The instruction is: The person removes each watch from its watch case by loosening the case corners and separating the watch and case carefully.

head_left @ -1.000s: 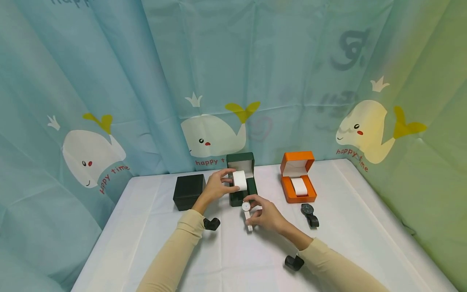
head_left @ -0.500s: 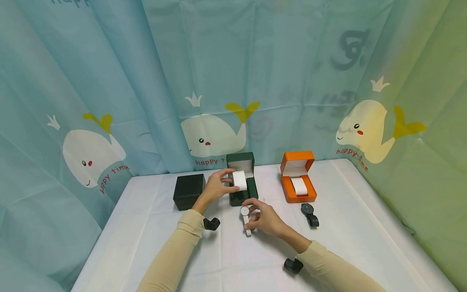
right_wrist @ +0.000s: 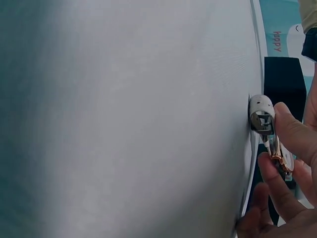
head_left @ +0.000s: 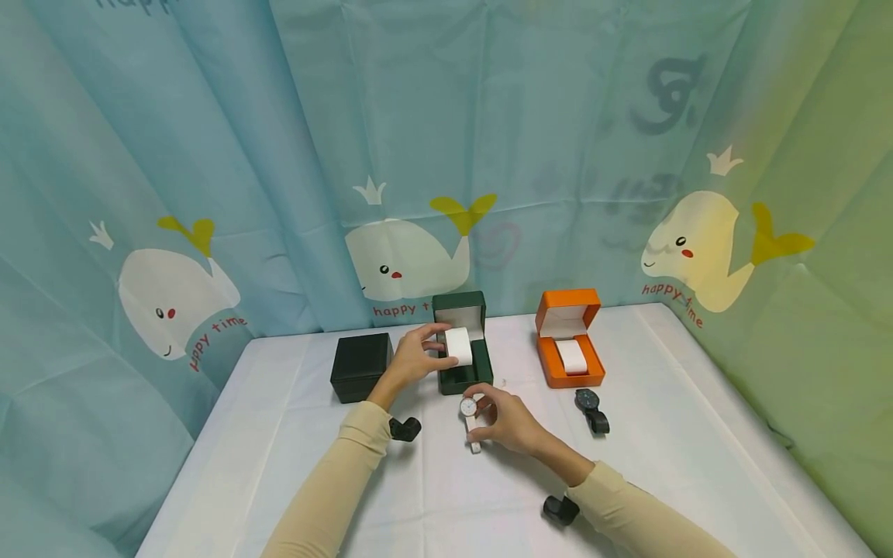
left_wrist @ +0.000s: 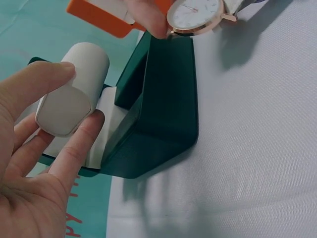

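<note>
Above the open green watch box [head_left: 481, 358], my left hand [head_left: 412, 358] holds a white watch cushion [head_left: 458, 346]. In the left wrist view the thumb lies on top of the cushion [left_wrist: 91, 62] and fingers support it from below. My right hand [head_left: 511, 422] pinches a watch [head_left: 468, 407] with a white strap just in front of the green box. Its round white dial [left_wrist: 194, 14] has a rose-gold case, seen in the left wrist view. From the right wrist, the strap's buckle [right_wrist: 263, 123] shows near the thumb; the dial is mostly edge-on there.
A closed black box [head_left: 360, 364] stands left of the green one. To the right is an open orange watch box [head_left: 596, 364] with a white cushion [head_left: 572, 356] inside. A black watch [head_left: 591, 411] lies before it on the white-covered table [head_left: 670, 434]. A whale-printed curtain [head_left: 558, 155] hangs behind.
My right hand has drawn the white-strapped watch slightly toward me, away from the green box. The left hand keeps its place with the cushion.
</note>
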Demonstrator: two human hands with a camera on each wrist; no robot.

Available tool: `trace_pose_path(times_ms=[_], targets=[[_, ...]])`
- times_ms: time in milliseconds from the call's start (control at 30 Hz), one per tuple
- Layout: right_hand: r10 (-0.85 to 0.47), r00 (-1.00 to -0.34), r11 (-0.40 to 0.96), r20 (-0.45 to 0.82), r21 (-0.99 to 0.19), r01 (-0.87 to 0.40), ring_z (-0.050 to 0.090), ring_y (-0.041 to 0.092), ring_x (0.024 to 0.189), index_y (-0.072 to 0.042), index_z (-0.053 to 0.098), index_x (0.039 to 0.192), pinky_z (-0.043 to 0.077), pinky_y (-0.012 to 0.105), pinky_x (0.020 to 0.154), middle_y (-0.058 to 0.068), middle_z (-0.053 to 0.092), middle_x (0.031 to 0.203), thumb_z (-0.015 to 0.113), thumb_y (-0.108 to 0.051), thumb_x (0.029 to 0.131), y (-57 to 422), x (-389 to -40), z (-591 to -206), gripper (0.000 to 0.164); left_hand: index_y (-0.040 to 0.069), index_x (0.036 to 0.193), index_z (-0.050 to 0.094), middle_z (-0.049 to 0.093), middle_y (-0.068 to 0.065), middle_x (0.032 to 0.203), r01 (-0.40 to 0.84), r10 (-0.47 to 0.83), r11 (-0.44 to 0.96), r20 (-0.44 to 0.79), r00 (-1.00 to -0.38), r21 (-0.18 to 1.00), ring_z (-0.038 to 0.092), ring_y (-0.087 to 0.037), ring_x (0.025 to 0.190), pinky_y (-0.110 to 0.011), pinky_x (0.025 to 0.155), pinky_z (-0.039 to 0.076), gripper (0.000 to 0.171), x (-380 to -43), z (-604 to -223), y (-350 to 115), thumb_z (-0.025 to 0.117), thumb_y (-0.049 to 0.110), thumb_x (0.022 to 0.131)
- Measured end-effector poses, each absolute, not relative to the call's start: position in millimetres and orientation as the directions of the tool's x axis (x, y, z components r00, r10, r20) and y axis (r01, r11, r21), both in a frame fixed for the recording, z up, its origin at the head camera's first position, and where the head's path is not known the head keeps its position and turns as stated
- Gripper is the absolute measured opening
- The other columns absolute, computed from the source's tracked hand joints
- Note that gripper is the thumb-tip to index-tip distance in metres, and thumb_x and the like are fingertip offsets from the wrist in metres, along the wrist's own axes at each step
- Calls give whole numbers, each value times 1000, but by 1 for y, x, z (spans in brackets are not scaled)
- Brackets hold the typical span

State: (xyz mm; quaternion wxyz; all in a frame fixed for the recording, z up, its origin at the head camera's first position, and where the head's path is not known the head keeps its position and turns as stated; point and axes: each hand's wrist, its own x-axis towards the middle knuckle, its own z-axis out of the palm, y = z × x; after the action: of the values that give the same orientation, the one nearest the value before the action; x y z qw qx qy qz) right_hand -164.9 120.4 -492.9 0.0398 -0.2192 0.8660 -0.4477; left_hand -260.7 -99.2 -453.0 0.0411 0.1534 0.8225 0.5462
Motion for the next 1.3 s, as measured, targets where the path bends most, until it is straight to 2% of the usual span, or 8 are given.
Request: trace_pose_path(times_ms=[200, 667, 933, 1100, 1300], targets=[[-414, -905, 520, 100, -790, -325, 52, 21, 82, -14, 64, 125, 40, 28, 70, 1, 70, 95, 94, -16, 74, 121, -168, -495, 59, 12, 139, 63, 55, -12, 149, 208, 298, 362, 99, -949, 909, 67, -30, 116, -47, 94, 55, 63, -260, -453, -99, 88, 10, 82], [-455, -886, 533, 94, -768, -355, 53, 23, 86, -6, 65, 126, 38, 33, 72, 5, 69, 99, 92, -19, 77, 122, -171, -495, 57, 12, 139, 63, 57, -11, 148, 214, 301, 368, 102, -948, 905, 68, -30, 116, -47, 93, 55, 63, -260, -454, -99, 88, 11, 82], [-462, -882, 548, 95, -751, -368, 58, 24, 98, -4, 66, 125, 45, 49, 93, 6, 68, 103, 92, -20, 77, 122, -173, -493, 57, 12, 139, 63, 57, -12, 147, 210, 301, 367, 97, -949, 906, 68, -30, 116, -47, 93, 56, 62, -259, -454, -98, 88, 11, 82], [-473, -877, 562, 79, -740, -370, 57, 25, 100, -2, 66, 126, 45, 53, 95, 8, 67, 104, 92, -22, 78, 124, -174, -491, 58, 12, 138, 63, 57, -12, 147, 211, 302, 366, 98, -948, 906, 68, -31, 116, -46, 92, 56, 62, -260, -455, -98, 88, 10, 82], [-477, -876, 586, 71, -718, -377, 58, 24, 98, -4, 67, 125, 47, 51, 94, 6, 68, 103, 92, -25, 78, 124, -175, -491, 57, 12, 139, 63, 57, -12, 147, 212, 304, 364, 100, -947, 907, 68, -31, 116, -47, 93, 55, 62, -261, -457, -99, 88, 10, 82]])
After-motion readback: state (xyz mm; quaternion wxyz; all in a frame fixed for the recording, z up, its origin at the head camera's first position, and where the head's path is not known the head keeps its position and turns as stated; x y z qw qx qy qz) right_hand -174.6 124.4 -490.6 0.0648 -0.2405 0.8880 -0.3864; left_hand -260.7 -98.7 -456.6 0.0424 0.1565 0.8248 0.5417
